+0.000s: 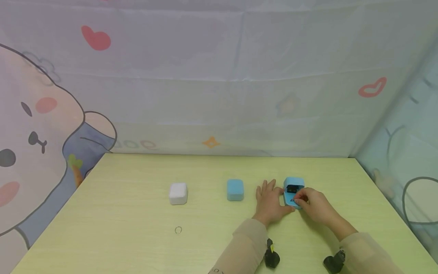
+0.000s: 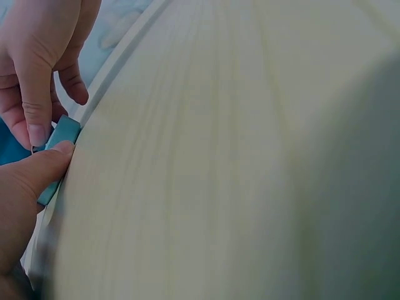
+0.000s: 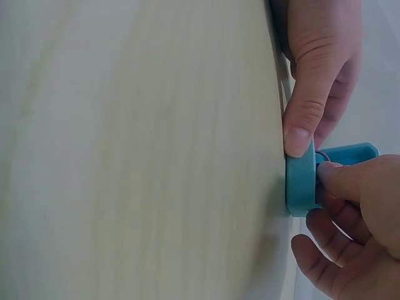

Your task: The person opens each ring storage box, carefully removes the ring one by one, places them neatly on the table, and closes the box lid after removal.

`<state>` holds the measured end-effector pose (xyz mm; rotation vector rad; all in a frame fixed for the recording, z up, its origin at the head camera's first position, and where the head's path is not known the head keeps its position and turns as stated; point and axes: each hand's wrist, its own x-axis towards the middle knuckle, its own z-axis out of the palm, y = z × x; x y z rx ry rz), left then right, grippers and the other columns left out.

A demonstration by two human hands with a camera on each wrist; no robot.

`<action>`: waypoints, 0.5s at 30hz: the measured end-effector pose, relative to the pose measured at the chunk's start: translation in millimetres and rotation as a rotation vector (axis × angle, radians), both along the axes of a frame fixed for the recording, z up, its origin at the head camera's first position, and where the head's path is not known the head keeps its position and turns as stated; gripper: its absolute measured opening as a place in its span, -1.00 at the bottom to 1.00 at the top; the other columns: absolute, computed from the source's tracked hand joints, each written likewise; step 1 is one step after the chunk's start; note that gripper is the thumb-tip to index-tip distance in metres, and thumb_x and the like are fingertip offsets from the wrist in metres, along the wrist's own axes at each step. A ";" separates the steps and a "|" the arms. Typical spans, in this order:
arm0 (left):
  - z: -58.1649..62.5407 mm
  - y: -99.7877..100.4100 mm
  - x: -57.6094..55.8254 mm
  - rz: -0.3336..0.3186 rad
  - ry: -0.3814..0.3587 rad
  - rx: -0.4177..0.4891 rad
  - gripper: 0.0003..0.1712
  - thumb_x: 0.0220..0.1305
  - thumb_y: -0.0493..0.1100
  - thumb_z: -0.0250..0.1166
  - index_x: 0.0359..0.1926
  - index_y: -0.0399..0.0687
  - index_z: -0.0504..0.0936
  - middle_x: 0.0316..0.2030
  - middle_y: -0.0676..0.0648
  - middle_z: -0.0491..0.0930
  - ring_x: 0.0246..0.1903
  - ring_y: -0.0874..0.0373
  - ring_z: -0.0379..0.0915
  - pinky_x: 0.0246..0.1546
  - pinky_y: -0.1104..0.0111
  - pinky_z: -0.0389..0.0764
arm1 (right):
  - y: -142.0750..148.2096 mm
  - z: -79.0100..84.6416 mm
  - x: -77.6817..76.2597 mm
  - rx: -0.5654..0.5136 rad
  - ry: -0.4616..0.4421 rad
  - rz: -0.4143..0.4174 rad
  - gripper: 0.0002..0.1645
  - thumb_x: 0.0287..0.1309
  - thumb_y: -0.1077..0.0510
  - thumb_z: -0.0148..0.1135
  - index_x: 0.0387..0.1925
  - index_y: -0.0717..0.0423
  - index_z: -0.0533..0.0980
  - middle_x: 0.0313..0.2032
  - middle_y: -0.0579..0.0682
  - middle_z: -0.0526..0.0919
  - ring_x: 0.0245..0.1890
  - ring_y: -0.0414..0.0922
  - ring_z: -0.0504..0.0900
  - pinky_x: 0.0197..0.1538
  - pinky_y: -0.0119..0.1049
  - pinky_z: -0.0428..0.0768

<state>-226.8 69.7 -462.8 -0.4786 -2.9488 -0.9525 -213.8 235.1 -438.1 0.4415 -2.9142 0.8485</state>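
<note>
On the right of the table in the head view, a small light-blue ring box (image 1: 294, 182) stands with its lid up and a dark lining inside the lid. My left hand (image 1: 271, 205) steadies it, thumb pressed on the front edge and index finger at the left side, the other fingers spread out. From the right, my right hand (image 1: 316, 206) reaches into the box with thumb and index finger pinched together. Between those fingertips a thin ring (image 3: 324, 155) shows its upper curve at the box's insert, the rest hidden by the fingers.
A closed blue box (image 1: 235, 190) stands left of my left hand, and a closed white box (image 1: 178, 193) farther left. In front of the white box lies another thin ring (image 1: 178, 230). Black wrist devices (image 1: 272, 258) sit at both sleeves. A printed cloth (image 1: 219, 76) hangs behind the table.
</note>
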 end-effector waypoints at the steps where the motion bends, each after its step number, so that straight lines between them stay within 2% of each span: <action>1: 0.0 0.0 0.1 -0.001 -0.001 -0.001 -0.39 0.06 0.24 0.35 0.09 0.10 0.54 0.41 0.02 0.15 0.45 -0.04 -0.11 0.41 0.00 -0.06 | 0.0 -0.2 0.2 -0.001 0.004 0.000 -0.95 0.18 0.29 0.18 -0.32 0.22 0.55 -0.41 -0.04 0.59 -0.39 -0.20 0.48 -0.39 -0.41 0.45; 15: 1.4 -1.1 0.9 -0.011 0.002 0.013 -0.40 0.06 0.23 0.35 0.08 0.08 0.55 0.40 -0.01 0.16 0.45 -0.06 -0.09 0.40 -0.01 -0.04 | 2.2 -2.6 2.7 -0.029 0.044 0.016 -0.96 0.20 0.27 0.19 -0.31 0.19 0.54 -0.40 -0.07 0.59 -0.42 -0.25 0.47 -0.42 -0.42 0.44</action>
